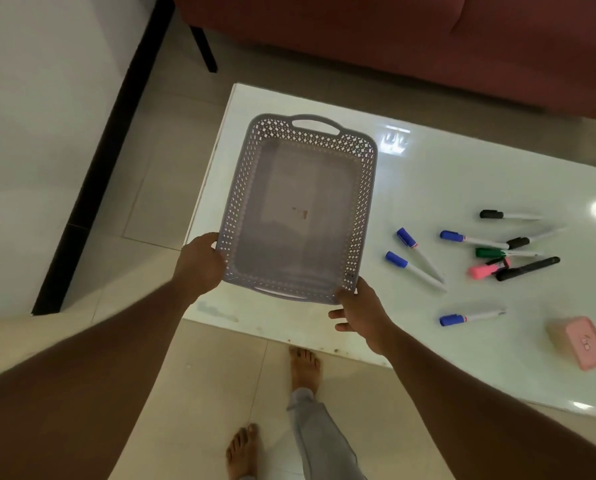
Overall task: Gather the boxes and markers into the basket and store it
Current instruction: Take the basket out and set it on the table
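Dim, soft-focus view; ceiling-light glare on the glossy table (428, 188), edges warped.

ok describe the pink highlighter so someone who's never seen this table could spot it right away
On the glossy white table, look right of the grey basket held in both hands, into the loose cluster of markers. The pink highlighter lies at the cluster's near edge, against a black marker. It is the only pink pen, shorter and chunkier than the rest.
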The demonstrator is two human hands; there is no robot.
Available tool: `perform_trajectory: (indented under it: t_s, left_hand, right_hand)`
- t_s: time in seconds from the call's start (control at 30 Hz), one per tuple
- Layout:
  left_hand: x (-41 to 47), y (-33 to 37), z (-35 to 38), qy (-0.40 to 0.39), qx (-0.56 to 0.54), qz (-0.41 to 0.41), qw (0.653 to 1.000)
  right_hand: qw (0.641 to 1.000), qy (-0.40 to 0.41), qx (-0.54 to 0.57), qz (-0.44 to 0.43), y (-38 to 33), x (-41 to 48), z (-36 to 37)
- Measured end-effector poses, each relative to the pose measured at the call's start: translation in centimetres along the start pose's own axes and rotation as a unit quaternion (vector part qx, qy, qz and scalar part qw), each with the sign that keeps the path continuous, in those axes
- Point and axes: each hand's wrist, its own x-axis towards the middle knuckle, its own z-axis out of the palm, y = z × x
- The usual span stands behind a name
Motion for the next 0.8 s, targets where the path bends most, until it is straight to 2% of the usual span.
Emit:
perform_trajectory:
  t_s: [0.27, 0.47, 0.63, 0.8]
  left_hand:
    - [-0.8, -0.7, 0.9, 0.012, 0.023, 0.003, 1.0]
    - [-3.6, -1.8, 2.6, 0.038, 0.109, 0.035, 0.993]
    - [-9.0, -2.3, 3.9, 0.113, 0.247, 0.094, 0.958]
    - [-16.0, -1.7, 3.6, 0.058, 0.341, 0.251, 0.904]
  right_hand:
    - [0.999, 0.033, -0.021, -0.006, 0.3, -0.2, 1.1]
    - [0.998, 0.061, -0.022, -0.002, 0.7, -2.0, 1.8]
    - [0.994, 0.078, -0.077, -0.021, 2.5, -5.9, 2.3]
    - [0.988, 0.075, -0.124, -0.058, 5.4, -13.8, 2.6]
